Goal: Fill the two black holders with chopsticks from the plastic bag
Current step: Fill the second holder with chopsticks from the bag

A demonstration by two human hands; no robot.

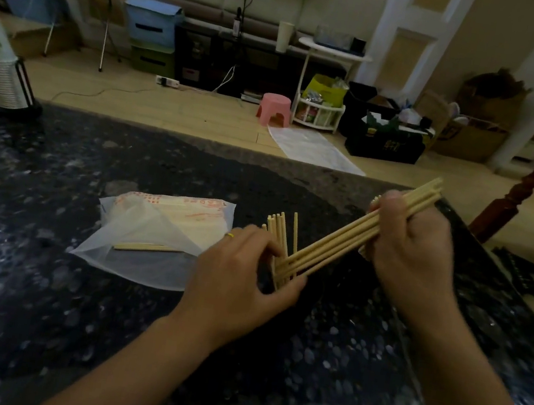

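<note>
Presently, right hand (415, 245) fingers clamp a chopstick bundle (350, 235); left hand (242, 268) fingers curl around the holder, beside the plastic bag (149, 236).

A slanted bundle of pale wooden chopsticks (355, 231) runs from lower left to upper right, its lower tips meeting a cluster of upright chopsticks (279, 235) whose black holder is hidden behind a hand. At nine o'clock from that cluster lies the clear plastic bag (153, 237), flat on the dark counter, open, with chopsticks inside and one pair (144, 248) near its mouth.
</note>
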